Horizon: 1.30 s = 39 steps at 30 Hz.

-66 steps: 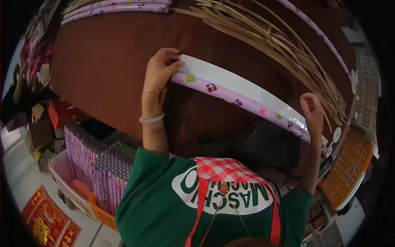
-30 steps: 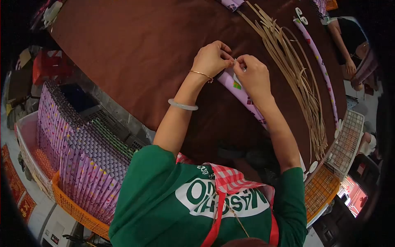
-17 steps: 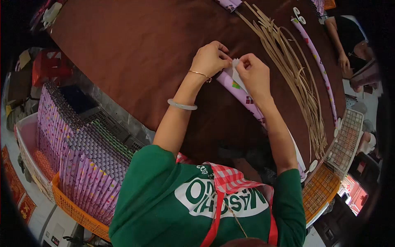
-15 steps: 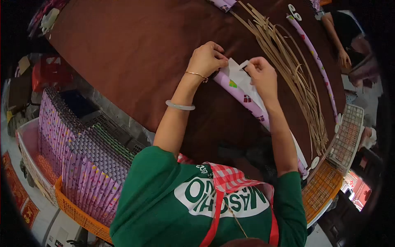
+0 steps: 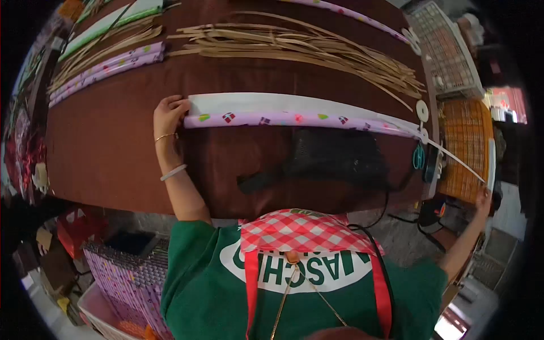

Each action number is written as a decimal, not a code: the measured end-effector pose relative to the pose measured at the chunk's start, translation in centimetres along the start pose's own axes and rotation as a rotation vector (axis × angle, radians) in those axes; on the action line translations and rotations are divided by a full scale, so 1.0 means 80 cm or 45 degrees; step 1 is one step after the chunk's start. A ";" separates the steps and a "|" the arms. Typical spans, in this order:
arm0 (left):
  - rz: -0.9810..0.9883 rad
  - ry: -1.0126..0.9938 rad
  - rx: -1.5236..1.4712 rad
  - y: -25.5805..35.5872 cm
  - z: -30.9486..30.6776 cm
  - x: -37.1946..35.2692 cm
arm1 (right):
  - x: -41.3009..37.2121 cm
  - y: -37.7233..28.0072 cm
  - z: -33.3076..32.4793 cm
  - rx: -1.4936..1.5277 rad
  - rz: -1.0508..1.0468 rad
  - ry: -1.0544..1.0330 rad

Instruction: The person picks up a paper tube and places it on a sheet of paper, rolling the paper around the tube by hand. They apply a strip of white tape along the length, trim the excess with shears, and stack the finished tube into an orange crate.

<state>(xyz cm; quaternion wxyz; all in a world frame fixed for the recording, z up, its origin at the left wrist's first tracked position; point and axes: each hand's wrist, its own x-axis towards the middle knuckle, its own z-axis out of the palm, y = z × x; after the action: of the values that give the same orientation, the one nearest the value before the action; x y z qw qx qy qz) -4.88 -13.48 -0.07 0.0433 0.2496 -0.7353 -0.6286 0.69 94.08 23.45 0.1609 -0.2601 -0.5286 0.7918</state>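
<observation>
A long lilac roll of patterned wrapping paper [image 5: 300, 119] lies across the brown-covered table, its loose white flap [image 5: 249, 102] turned up along the far side. My left hand [image 5: 169, 118] is closed on the roll's left end, fingertips at the corner of the flap. Far to the right, my right hand [image 5: 483, 201] pinches the end of a thin white strip [image 5: 453, 156]. That strip runs taut from the roll's right end out past the table's edge. Close by that end are white tape rings [image 5: 422, 110] and teal-handled scissors [image 5: 419, 156].
Tan flat strips [image 5: 300, 45] lie in a bundle beyond the roll. More lilac rolls [image 5: 107, 71] are at the far left. A black object [image 5: 337, 154] with a cord is nearer me. Baskets [image 5: 467, 147] stand at the right; a bin of lilac tubes [image 5: 119, 283] is lower left.
My view has turned, and the roll now runs crosswise. My right hand has gone from beside my left hand out to the far right, drawing the white strip along.
</observation>
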 end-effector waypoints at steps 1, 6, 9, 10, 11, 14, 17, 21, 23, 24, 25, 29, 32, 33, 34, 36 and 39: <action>0.002 0.003 0.024 0.002 0.000 0.000 | -0.050 0.002 0.007 0.019 -0.029 0.038; -0.006 -0.055 0.050 -0.025 -0.015 0.025 | -0.094 -0.317 -0.226 -0.682 -0.649 0.700; -0.006 -0.024 0.192 -0.005 -0.014 0.012 | -0.126 -0.328 -0.284 -1.136 -0.924 1.120; 0.017 -0.071 0.169 -0.034 -0.028 0.034 | -0.106 -0.299 -0.219 -1.287 -1.009 1.271; 0.104 -0.001 0.013 -0.045 -0.024 0.024 | -0.091 -0.253 -0.098 -1.442 -1.082 1.432; 0.123 -0.013 -0.089 -0.047 -0.029 0.021 | -0.146 -0.149 0.055 -1.092 -1.170 1.442; -0.064 -0.165 0.031 -0.030 -0.040 0.033 | -0.020 0.019 0.036 -1.281 -1.021 1.270; -0.021 -0.141 0.043 -0.040 -0.050 0.037 | 0.034 0.200 0.087 -1.275 -1.344 1.147; -0.052 -0.073 0.085 -0.013 -0.029 0.016 | 0.037 0.203 0.067 -1.442 -0.877 1.477; -0.052 -0.065 0.088 -0.020 -0.038 0.021 | 0.020 0.191 0.077 -1.063 -0.961 1.608; -0.040 -0.102 0.121 -0.035 -0.053 0.034 | 0.008 0.176 0.085 -0.675 -1.031 1.718; -0.010 -0.130 0.018 -0.047 -0.059 0.041 | 0.049 0.201 -0.014 -1.414 -0.906 1.176; -0.066 -0.210 -0.060 -0.041 -0.059 0.038 | 0.091 0.287 -0.008 -2.026 -0.612 0.328; -0.095 -0.128 0.038 -0.029 -0.050 0.027 | 0.086 0.295 0.020 -1.816 -0.555 0.398; -0.103 -0.116 0.051 -0.032 -0.055 0.031 | 0.074 0.295 0.062 -1.603 -0.493 0.461; -0.096 -0.190 0.002 -0.033 -0.061 0.035 | 0.039 0.291 0.140 -1.513 -0.612 0.622; -0.074 -0.118 0.134 -0.015 -0.040 0.014 | 0.032 0.302 0.178 -1.240 -0.783 0.507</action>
<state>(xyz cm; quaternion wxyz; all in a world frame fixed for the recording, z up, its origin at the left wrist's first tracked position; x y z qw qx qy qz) -4.28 -16.92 -0.84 -0.0221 0.2433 -0.7611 -0.6009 -9.18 75.28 4.92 0.3405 -0.2821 -0.8407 0.3124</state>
